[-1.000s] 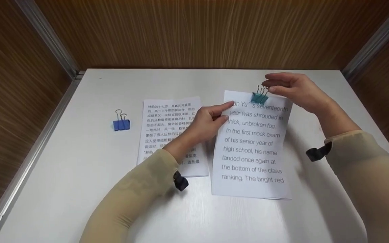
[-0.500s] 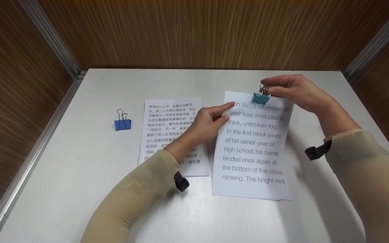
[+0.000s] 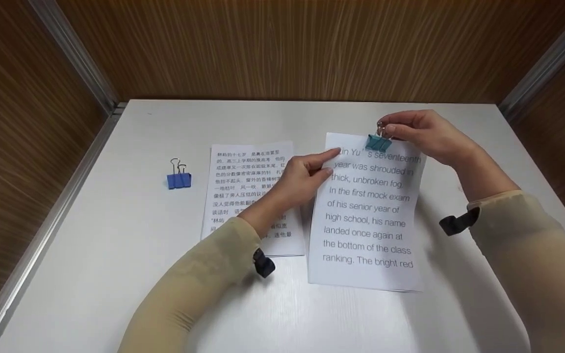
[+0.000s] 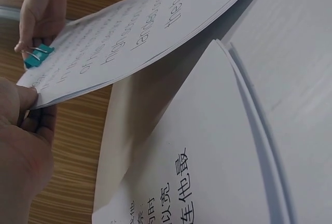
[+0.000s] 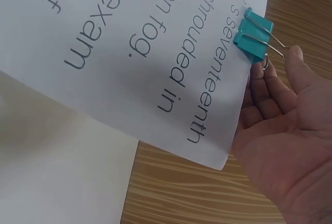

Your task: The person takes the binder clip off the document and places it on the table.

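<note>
Fingers of right hand pinch teal clip — on English sheets.

White table carries two paper stacks (one clipped), blue clip.

The head view looks forward and down from above the white surface, taking in both arms and the wooden walls behind. The left wrist view sits low and very close, looking along the raised edge of the English-text sheets towards the teal binder clip. The right wrist view looks from close beneath the palm at the same clip and sheets. All three views share that clipped top edge.
</note>
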A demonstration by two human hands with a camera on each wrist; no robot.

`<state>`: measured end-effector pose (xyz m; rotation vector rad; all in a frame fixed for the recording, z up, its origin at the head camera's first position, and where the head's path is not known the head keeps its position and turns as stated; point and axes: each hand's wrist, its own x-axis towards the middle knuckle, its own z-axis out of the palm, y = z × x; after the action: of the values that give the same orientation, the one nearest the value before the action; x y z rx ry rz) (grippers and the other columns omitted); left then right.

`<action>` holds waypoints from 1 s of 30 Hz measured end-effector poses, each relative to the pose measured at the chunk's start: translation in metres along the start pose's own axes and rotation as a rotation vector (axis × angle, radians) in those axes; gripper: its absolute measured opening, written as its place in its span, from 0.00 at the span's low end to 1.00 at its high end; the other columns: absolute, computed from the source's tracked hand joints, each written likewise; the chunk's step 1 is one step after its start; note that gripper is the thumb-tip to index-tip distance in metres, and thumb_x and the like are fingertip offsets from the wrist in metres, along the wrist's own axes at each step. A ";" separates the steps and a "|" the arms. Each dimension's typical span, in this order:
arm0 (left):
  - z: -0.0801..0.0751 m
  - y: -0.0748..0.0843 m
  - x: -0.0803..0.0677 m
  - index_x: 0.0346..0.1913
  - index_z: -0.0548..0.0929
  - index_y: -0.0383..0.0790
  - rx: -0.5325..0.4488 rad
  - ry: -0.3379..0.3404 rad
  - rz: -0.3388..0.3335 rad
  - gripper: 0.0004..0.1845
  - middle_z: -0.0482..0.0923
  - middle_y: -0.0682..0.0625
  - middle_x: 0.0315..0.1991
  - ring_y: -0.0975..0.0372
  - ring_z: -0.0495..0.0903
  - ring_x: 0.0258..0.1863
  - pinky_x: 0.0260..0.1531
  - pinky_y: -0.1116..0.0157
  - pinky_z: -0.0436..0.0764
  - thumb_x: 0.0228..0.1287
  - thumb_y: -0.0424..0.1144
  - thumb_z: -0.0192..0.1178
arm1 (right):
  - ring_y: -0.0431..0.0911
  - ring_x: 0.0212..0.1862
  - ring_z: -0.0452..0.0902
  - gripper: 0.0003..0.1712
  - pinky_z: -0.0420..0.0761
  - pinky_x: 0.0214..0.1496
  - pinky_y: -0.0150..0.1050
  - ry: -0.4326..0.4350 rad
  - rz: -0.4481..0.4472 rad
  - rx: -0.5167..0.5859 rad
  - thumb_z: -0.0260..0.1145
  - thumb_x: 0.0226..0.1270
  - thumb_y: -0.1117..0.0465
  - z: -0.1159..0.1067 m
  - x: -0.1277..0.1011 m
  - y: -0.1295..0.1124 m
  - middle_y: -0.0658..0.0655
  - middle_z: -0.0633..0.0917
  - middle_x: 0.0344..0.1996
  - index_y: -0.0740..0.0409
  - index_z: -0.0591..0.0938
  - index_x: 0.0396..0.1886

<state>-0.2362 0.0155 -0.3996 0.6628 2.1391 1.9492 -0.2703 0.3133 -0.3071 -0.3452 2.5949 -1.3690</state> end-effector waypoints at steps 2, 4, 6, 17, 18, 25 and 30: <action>0.000 -0.001 0.000 0.73 0.80 0.50 -0.002 0.005 -0.005 0.26 0.87 0.53 0.59 0.61 0.89 0.44 0.38 0.67 0.84 0.77 0.28 0.61 | 0.42 0.55 0.83 0.24 0.76 0.62 0.29 0.024 -0.015 -0.008 0.64 0.82 0.51 0.001 0.000 -0.001 0.50 0.89 0.53 0.62 0.83 0.67; -0.001 -0.002 0.001 0.72 0.80 0.50 0.003 0.009 -0.006 0.26 0.87 0.54 0.59 0.61 0.89 0.44 0.39 0.67 0.84 0.77 0.28 0.61 | 0.42 0.56 0.83 0.23 0.77 0.66 0.32 0.055 -0.031 -0.009 0.64 0.83 0.52 0.000 0.000 -0.001 0.51 0.89 0.52 0.61 0.84 0.66; -0.001 -0.003 0.002 0.72 0.80 0.50 0.007 0.015 -0.010 0.26 0.87 0.53 0.59 0.62 0.89 0.44 0.39 0.67 0.85 0.77 0.28 0.61 | 0.43 0.57 0.82 0.22 0.77 0.68 0.37 0.097 -0.043 -0.003 0.63 0.83 0.51 -0.001 -0.001 -0.001 0.51 0.88 0.52 0.60 0.84 0.65; -0.009 -0.014 0.008 0.73 0.80 0.50 0.002 0.064 -0.053 0.26 0.86 0.50 0.61 0.61 0.88 0.46 0.45 0.65 0.87 0.76 0.28 0.62 | 0.46 0.58 0.80 0.26 0.72 0.77 0.51 0.262 -0.002 0.024 0.62 0.82 0.46 -0.015 -0.009 0.007 0.57 0.84 0.57 0.55 0.82 0.68; -0.011 -0.015 0.009 0.73 0.80 0.50 0.000 0.066 -0.054 0.27 0.85 0.49 0.63 0.62 0.88 0.47 0.46 0.65 0.87 0.76 0.27 0.61 | 0.46 0.58 0.80 0.26 0.73 0.76 0.49 0.263 -0.001 0.029 0.62 0.82 0.46 -0.016 -0.010 0.009 0.57 0.84 0.57 0.55 0.82 0.68; -0.018 -0.021 0.017 0.74 0.78 0.47 0.008 0.081 -0.066 0.27 0.78 0.51 0.71 0.63 0.86 0.53 0.51 0.67 0.86 0.77 0.27 0.61 | 0.45 0.56 0.82 0.29 0.79 0.66 0.32 0.262 0.038 0.034 0.62 0.82 0.46 -0.026 -0.016 0.027 0.56 0.83 0.59 0.55 0.78 0.73; -0.019 -0.023 0.024 0.74 0.78 0.47 0.004 0.101 -0.092 0.27 0.78 0.50 0.72 0.63 0.85 0.56 0.54 0.68 0.84 0.76 0.26 0.61 | 0.43 0.55 0.82 0.29 0.80 0.64 0.29 0.253 0.068 0.046 0.63 0.82 0.47 -0.031 -0.019 0.042 0.53 0.82 0.57 0.53 0.77 0.75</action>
<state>-0.2700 0.0073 -0.4158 0.4670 2.1905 1.9698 -0.2649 0.3659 -0.3238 -0.0799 2.7381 -1.5349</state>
